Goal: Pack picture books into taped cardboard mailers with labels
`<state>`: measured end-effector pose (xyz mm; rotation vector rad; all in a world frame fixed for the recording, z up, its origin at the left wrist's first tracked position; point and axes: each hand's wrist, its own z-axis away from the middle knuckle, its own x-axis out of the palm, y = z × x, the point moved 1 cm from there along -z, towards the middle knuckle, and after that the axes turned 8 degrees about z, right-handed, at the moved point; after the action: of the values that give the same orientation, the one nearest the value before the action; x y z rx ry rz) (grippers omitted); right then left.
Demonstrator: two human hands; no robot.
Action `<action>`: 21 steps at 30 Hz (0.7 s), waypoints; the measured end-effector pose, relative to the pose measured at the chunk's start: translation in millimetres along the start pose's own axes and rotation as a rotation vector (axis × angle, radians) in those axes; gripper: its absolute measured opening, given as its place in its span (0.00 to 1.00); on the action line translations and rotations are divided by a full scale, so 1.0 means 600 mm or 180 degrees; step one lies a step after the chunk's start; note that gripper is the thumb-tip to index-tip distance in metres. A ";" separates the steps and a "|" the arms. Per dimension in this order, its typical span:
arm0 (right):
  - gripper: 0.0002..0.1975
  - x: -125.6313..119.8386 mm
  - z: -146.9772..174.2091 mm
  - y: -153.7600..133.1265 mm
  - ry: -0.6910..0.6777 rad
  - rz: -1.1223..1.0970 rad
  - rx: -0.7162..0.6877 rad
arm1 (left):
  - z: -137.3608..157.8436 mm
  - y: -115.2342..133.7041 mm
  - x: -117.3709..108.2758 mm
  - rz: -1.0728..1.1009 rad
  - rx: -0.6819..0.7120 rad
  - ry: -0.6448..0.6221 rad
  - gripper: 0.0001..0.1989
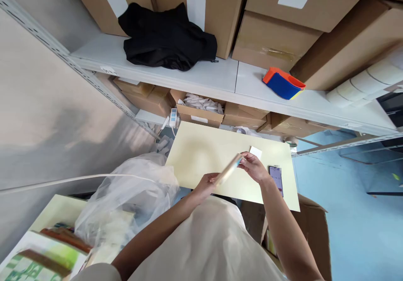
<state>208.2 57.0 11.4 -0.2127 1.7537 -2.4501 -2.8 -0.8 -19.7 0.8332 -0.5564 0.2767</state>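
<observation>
Between my hands, above the pale yellow tabletop (195,151), is a thin flat tan item (227,172), tilted and seen nearly edge-on. It is blurred, and a bit of blue shows near its upper right end. My left hand (205,184) is closed on the lower left end. The fingers of my right hand (252,167) pinch the upper right end, by the blue part. Just beyond that hand lies a small white card or paper (255,151). A phone (276,180) with a lit screen rests to the right of it.
A black garment (170,39) and an orange and blue holder (283,83) lie on the shelf (217,73) ahead. Below stands a carton (200,115) of white pieces. A clear plastic bag (126,188) sits at left, and an open cardboard box (310,230) at lower right.
</observation>
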 end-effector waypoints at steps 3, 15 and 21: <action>0.15 -0.013 -0.010 -0.010 -0.0030 0.0063 0.0134 | 0.006 0.010 -0.003 0.0567 0.0451 0.0256 0.21; 0.20 -0.062 -0.019 -0.011 0.0419 -0.0153 0.0298 | -0.017 -0.001 0.029 -0.0289 0.0764 0.0693 0.17; 0.21 -0.080 -0.023 0.008 0.0288 -0.0162 0.0398 | -0.016 -0.011 0.025 -0.0317 0.0545 0.0499 0.17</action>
<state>252.8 77.0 0.4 -0.1377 1.6404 -2.6337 16.0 2.3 -20.6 0.9923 -0.3466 0.2983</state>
